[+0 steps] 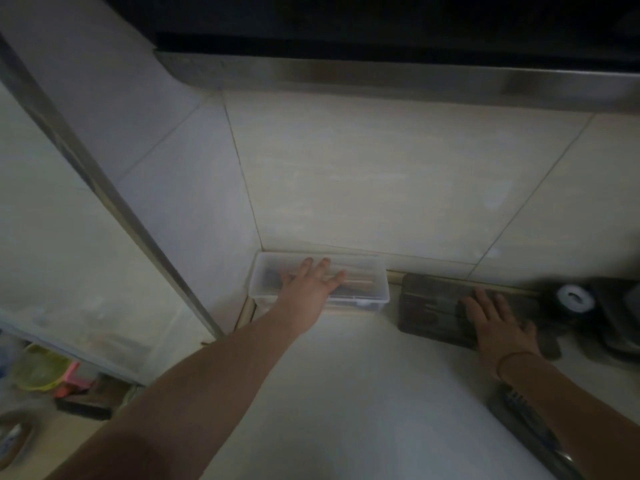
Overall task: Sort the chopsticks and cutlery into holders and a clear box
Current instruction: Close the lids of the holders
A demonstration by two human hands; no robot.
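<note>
A clear plastic box (367, 292) with its lid on sits in the counter's far left corner against the tiled wall. Brown chopsticks (360, 282) show dimly through the lid. My left hand (311, 289) lies flat on top of the lid with its fingers straight. To the right, a dark rectangular holder (429, 306) lies on the counter by the wall. My right hand (495, 323) rests flat on its right part, fingers spread. What the dark holder contains cannot be made out.
The pale counter (346, 393) stretches toward me. Dark items, one with a round white top (573, 297), stand at the far right. A metal sink edge (533, 427) runs at lower right. A range hood (381, 74) hangs above. Coloured clutter (45, 372) lies low on the left.
</note>
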